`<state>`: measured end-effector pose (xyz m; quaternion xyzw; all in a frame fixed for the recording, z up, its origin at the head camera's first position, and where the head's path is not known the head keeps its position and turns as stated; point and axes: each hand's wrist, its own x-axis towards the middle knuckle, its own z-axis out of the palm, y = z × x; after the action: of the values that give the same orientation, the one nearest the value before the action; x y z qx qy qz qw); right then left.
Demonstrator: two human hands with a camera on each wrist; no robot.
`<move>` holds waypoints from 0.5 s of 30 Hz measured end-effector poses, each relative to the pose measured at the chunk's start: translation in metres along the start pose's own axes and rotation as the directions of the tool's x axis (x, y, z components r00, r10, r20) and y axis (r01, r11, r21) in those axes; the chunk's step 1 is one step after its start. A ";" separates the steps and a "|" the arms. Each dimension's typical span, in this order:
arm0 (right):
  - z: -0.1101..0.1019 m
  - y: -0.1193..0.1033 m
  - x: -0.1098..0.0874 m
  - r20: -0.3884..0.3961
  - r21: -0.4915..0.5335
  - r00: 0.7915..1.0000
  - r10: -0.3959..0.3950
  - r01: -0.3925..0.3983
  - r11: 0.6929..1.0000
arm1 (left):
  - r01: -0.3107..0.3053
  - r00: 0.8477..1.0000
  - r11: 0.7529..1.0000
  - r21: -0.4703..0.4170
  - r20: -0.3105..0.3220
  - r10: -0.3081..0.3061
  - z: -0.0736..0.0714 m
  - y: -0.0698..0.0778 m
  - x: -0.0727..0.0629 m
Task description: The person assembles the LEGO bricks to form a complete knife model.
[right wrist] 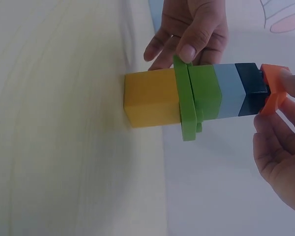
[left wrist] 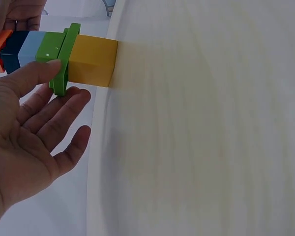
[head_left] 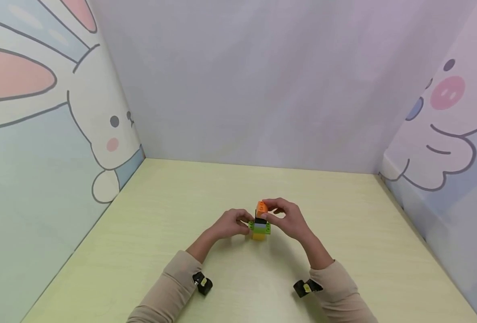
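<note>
A small tower of toy building bricks stands upright on the table. From the bottom it has a yellow brick (right wrist: 152, 101), a wider green plate (right wrist: 186, 103), a green brick (right wrist: 206, 93), a light blue brick (right wrist: 230, 93) and a black brick (right wrist: 250, 86). At its top, my right hand (head_left: 290, 220) pinches an orange brick (head_left: 261, 209) between thumb and fingers. The orange brick sits tilted against the black one, with a narrow gap showing in the right wrist view. My left hand (head_left: 231, 224) holds the green plate's edge, thumb above and fingers beneath.
The pale wooden table (head_left: 190, 188) spreads around the tower. A grey-white back wall (head_left: 254, 89) and side panels with cartoon animals enclose it. Black straps with small devices hang at the left cuff (head_left: 182, 269) and right cuff (head_left: 331, 280).
</note>
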<state>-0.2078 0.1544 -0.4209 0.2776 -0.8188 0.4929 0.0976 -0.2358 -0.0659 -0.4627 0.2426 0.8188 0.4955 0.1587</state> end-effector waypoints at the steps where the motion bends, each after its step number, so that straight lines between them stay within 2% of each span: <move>1: 0.000 0.000 0.000 0.001 -0.010 1.000 -0.009 0.009 1.000 | 0.000 1.000 1.000 0.003 0.001 0.000 0.000 0.001 0.000; 6: 0.001 -0.001 0.000 0.004 -0.046 0.999 -0.038 0.038 0.998 | -0.006 1.000 1.000 0.005 0.006 0.006 0.000 0.002 -0.002; 15: 0.000 -0.006 0.000 0.028 -0.089 0.995 -0.092 0.094 0.992 | -0.013 1.000 0.997 0.074 -0.012 0.014 0.000 0.002 -0.004</move>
<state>-0.2040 0.1519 -0.4165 0.3167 -0.8275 0.4470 0.1232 -0.2318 -0.0671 -0.4614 0.2508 0.8359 0.4675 0.1409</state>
